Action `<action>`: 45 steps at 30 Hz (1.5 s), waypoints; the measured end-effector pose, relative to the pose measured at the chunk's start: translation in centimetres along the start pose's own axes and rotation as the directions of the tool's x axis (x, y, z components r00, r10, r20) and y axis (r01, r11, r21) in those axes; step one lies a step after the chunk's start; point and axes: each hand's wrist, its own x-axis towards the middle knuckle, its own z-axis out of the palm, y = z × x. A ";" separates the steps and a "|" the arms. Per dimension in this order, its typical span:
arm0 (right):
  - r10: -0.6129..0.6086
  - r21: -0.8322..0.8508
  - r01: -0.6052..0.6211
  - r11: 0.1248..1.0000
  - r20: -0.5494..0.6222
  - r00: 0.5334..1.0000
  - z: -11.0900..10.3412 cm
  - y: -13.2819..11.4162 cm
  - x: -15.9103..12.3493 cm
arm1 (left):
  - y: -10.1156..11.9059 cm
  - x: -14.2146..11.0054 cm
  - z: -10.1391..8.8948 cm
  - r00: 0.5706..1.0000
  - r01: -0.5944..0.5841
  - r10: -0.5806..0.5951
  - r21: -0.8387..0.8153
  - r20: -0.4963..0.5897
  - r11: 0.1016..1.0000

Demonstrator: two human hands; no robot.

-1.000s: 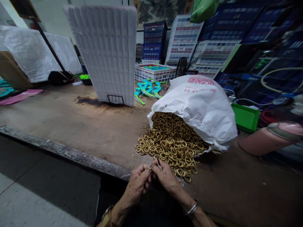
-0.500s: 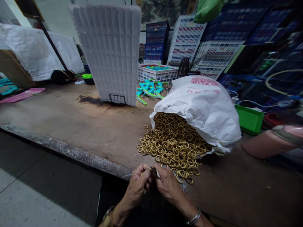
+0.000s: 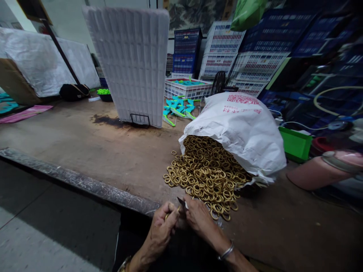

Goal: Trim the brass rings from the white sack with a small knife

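My left hand (image 3: 163,223) is closed on a gold-coloured ring (image 3: 167,216), partly hidden by the fingers. Close beside it, my right hand (image 3: 197,216) grips a small knife whose dark pointed blade (image 3: 182,202) sticks out toward the left hand. Blade and ring look slightly apart. Just beyond both hands, a heap of gold-coloured rings (image 3: 204,177) spills over the tabletop from the mouth of a white woven sack (image 3: 241,124) lying on its side.
A tall white ribbed panel (image 3: 133,68) stands on the table (image 3: 119,151). Behind are turquoise toy bows (image 3: 178,105), a white crate (image 3: 187,90) and stacked crates (image 3: 222,49). At right are a green tray (image 3: 295,144) and a pink bottle (image 3: 314,172). The table's front edge (image 3: 85,181) runs at left.
My hands have drawn slightly apart, the left one lower and to the left. The knife blade now shows clearly between them, and the ring is more visible.
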 end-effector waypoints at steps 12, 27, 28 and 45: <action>0.051 -0.229 -0.077 0.970 -0.118 0.992 -0.9 -2.0 4.0 | 0.3 -0.1 -1.0 0.992 0.122 -0.117 -0.480 0.041 0.869; 0.055 -0.032 -0.062 0.998 -0.187 0.981 -0.8 -0.6 4.4 | 0.1 1.6 -2.2 0.976 0.168 -0.216 -0.638 0.002 0.751; 0.040 0.065 -0.027 0.997 -0.201 0.979 -1.0 -0.3 4.1 | 0.3 1.8 -2.1 0.978 0.157 -0.206 -0.617 -0.009 0.771; -0.003 0.909 -0.151 0.389 0.165 0.986 -1.0 0.8 -0.2 | 0.5 2.6 0.9 0.991 -0.101 0.109 0.094 -0.083 0.990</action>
